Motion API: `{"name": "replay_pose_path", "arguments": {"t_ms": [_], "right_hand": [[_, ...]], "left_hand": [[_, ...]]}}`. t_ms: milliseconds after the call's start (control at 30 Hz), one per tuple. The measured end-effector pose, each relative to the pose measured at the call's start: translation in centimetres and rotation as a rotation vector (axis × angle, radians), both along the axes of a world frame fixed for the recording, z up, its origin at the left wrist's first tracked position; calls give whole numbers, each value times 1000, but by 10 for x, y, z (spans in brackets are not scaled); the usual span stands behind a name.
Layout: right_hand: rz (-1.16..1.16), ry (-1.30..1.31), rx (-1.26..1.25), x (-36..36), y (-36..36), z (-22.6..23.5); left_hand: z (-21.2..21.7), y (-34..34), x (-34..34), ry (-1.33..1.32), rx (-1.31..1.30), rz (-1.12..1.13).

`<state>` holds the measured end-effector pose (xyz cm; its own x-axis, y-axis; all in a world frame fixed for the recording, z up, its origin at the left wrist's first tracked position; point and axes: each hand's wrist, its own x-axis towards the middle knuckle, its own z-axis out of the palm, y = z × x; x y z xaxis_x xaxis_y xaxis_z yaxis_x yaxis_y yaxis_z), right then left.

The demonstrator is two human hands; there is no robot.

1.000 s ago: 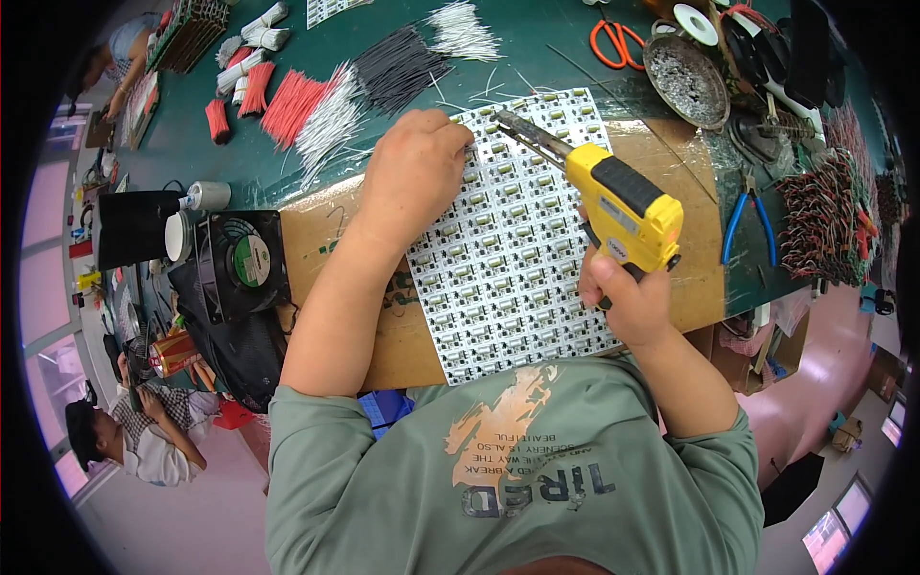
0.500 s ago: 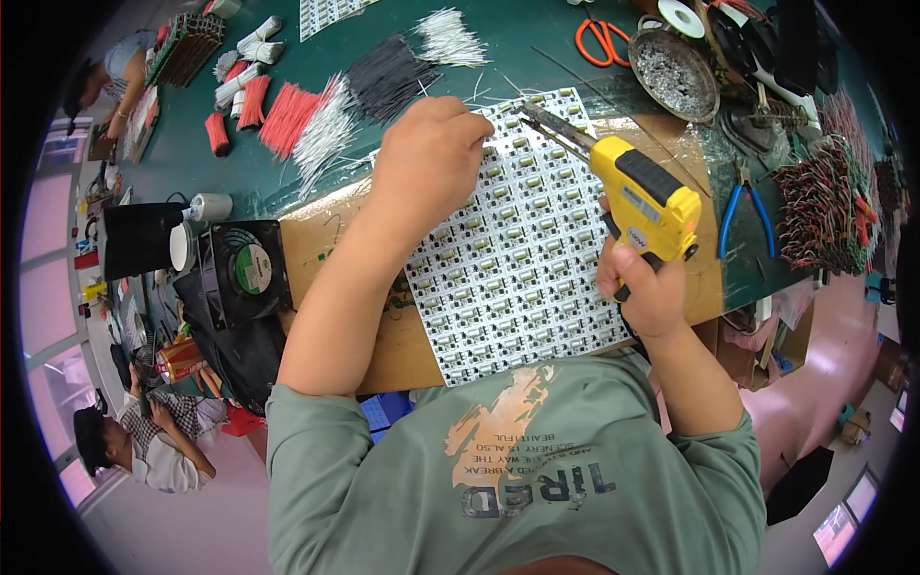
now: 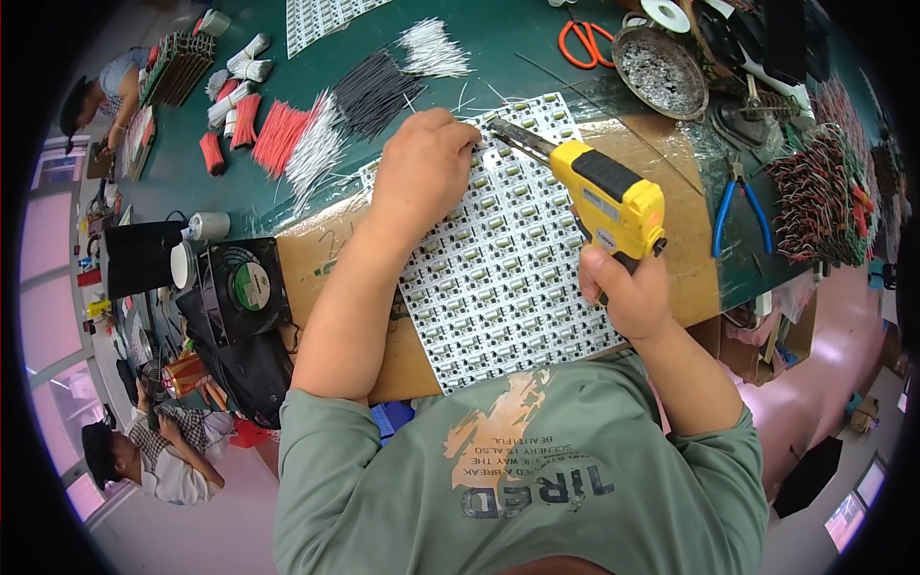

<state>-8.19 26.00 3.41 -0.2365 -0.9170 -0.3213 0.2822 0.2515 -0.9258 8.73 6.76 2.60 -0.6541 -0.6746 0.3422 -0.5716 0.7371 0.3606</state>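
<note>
My right hand (image 3: 628, 295) is wrapped around the grip of a yellow and black soldering gun (image 3: 609, 188). Its metal tip points left over the far part of a white panel of small circuit boards (image 3: 498, 264), near my left fingertips. Fingers pinched, my left hand (image 3: 425, 165) is over the panel's far left part, and a thin white wire (image 3: 409, 102) sticks out beyond its knuckles. The spot where the pinch meets the panel is mostly hidden. Several pale loose wires lie at the panel's far edge.
Beyond my left hand lie piles of black wires (image 3: 376, 94), white wires (image 3: 314, 149) and red wires (image 3: 281, 137). A fan (image 3: 247, 280) stands at left. Orange scissors (image 3: 585, 44), a metal dish (image 3: 659, 73) and blue-handled pliers (image 3: 740, 213) are at right. Two people sit at the left.
The soldering gun and my right hand have moved left, bringing the tip closer to my left fingers. My left hand keeps its pinch near the same place on the panel. The whole view has shifted slightly.
</note>
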Motion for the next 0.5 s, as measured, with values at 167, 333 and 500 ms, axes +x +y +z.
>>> {"name": "replay_pose_path", "arguments": {"t_ms": [167, 333, 500], "right_hand": [[58, 54, 3, 1, -6, 5], [66, 84, 4, 1, -7, 4], [50, 72, -15, 3, -8, 6]], "left_hand": [[2, -2, 2, -24, 21, 4], [2, -2, 3, -17, 20, -12], [2, -1, 2, -18, 16, -8]]}}
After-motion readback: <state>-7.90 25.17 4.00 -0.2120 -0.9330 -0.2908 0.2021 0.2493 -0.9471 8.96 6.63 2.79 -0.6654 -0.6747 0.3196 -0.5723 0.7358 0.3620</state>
